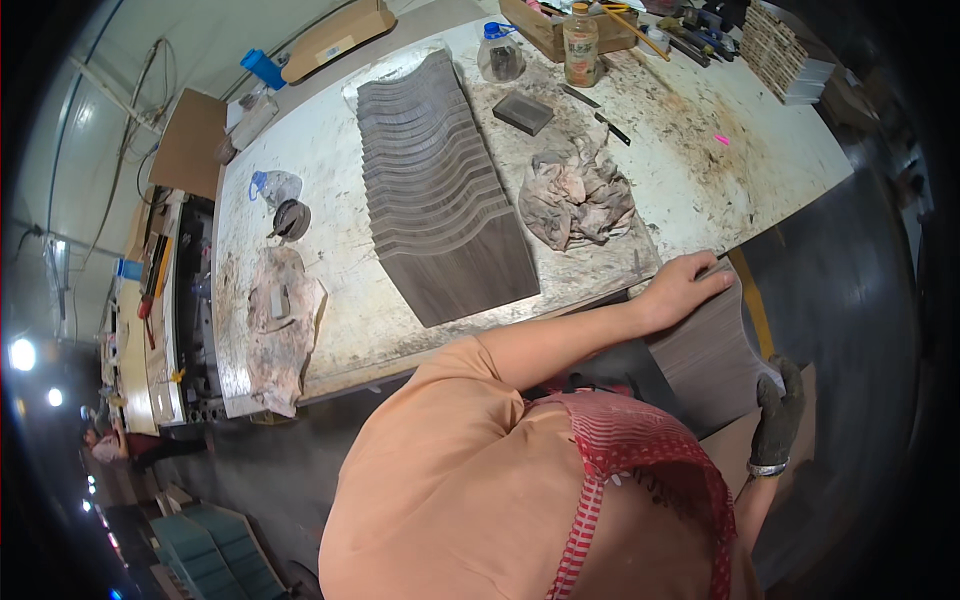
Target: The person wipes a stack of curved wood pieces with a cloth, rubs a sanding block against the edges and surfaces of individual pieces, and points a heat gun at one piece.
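A grey-brown wood-grain panel [708,352] with a curved edge is held off the table's near right edge, beside my body. My bare left hand [685,290] grips its upper end, fingers wrapped over the edge. On its lower right end, my right hand [780,415], in a dark glove, is closed round the corner. A long row of similar wavy-edged panels [460,262] stands on the worktable, ahead and to the left of my left hand. A crumpled, stained cloth [577,198] lies between that row and the table's right part.
The stained white worktable [345,345] carries a dark block [523,113], knives [612,129], a juice bottle [581,48] and a blue-capped jug [500,55]. At left lie a tape roll [291,220] and a dirty rag [280,330]. A person [120,445] is far left.
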Tool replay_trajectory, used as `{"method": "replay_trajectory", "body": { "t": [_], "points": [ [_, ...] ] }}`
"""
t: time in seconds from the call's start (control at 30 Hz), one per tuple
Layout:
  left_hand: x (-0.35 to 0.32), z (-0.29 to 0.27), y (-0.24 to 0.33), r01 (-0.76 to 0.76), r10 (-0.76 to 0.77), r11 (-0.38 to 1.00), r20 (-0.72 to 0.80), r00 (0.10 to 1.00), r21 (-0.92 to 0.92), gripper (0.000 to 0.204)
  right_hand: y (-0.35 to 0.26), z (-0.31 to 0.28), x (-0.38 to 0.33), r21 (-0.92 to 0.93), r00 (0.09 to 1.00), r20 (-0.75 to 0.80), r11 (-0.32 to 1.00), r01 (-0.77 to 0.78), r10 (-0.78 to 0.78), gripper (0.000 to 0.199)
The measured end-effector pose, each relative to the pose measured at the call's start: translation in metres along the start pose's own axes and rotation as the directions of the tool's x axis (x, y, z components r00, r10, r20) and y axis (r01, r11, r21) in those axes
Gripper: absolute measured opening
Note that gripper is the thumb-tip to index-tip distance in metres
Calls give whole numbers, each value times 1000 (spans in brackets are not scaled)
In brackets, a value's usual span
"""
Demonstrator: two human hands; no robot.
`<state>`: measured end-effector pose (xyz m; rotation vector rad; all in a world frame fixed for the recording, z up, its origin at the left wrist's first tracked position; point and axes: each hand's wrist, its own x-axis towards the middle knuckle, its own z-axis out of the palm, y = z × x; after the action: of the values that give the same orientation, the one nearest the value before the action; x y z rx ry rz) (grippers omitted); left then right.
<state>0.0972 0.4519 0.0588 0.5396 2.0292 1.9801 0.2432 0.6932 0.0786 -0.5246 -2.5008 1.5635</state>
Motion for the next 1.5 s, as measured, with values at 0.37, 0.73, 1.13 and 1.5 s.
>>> {"method": "replay_trajectory", "body": {
  "t": [0.37, 0.73, 1.13, 1.5],
  "points": [
    [-18, -34, -13, 142, -148, 988, -109, 983, -61, 40, -17, 35, 20, -57, 975, 133, 981, 185, -176, 52],
    [-76, -402, 22, 201, 466, 277, -314, 827, 940, 28, -42, 116, -18, -81, 976, 201, 991, 106, -88, 48],
    [-70, -475, -12, 110, 155, 327, -169, 973, 938, 22, -72, 158, -28, 80, 986, 157, 995, -61, 48, 44],
    [-66, -477, -10, 5, 154, 199, -36, 987, 980, 19, -75, 174, -20, 37, 986, 161, 998, -59, 52, 40]
  ]
}}
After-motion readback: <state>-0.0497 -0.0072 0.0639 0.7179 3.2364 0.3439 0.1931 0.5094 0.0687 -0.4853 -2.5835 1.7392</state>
